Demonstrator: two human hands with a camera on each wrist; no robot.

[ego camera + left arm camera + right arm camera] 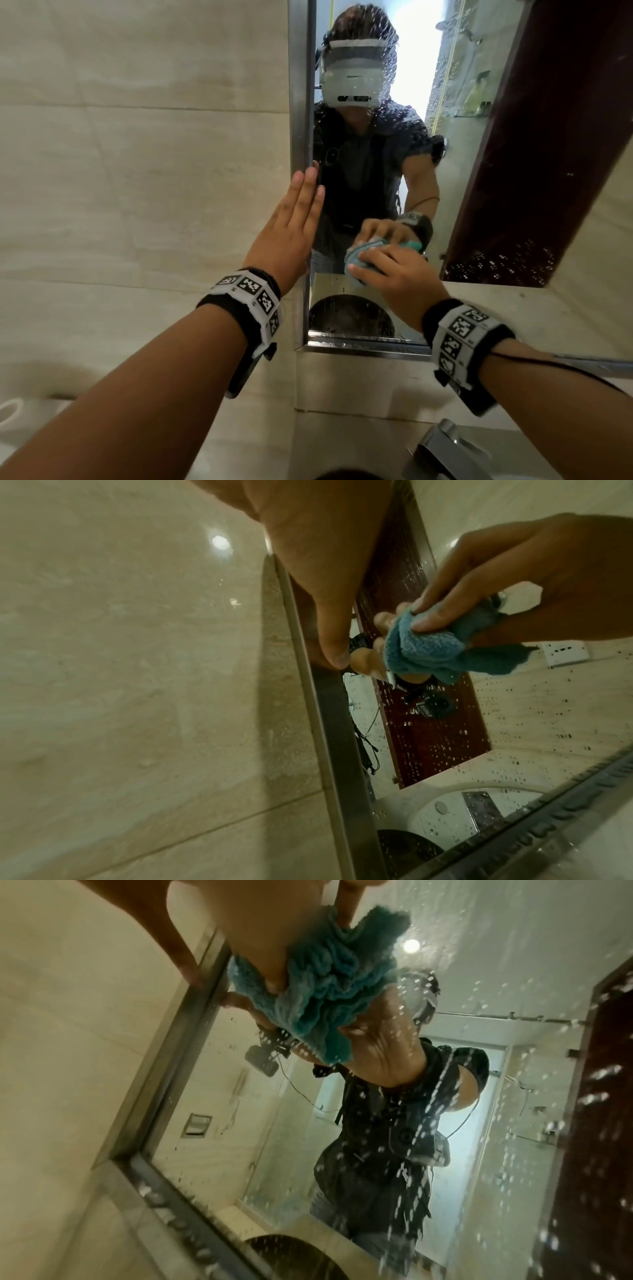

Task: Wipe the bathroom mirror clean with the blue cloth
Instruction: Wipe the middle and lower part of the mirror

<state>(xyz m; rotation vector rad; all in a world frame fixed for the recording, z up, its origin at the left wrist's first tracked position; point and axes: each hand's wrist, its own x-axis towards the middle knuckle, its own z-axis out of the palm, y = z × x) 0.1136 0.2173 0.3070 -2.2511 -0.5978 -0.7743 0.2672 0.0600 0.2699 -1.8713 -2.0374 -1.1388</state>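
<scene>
The metal-framed mirror [455, 178] is speckled with water drops, thickest at the upper right and lower right. My right hand [390, 274] grips a bunched blue cloth [354, 262] and presses it on the glass near the lower left corner. In the right wrist view the blue cloth [329, 988] bulges out under the right hand [240, 934]. My left hand [294, 219] lies flat, fingers straight, against the mirror's left frame [301, 102]. The left wrist view shows the left hand [325, 574] on the frame edge and the cloth [428, 647] just to its right.
Beige tiled wall [137, 171] fills the left side. A tiled ledge [359, 383] runs below the mirror, with a chrome tap [442, 448] at the bottom right. A dark red door and a dark round basin show as reflections in the glass.
</scene>
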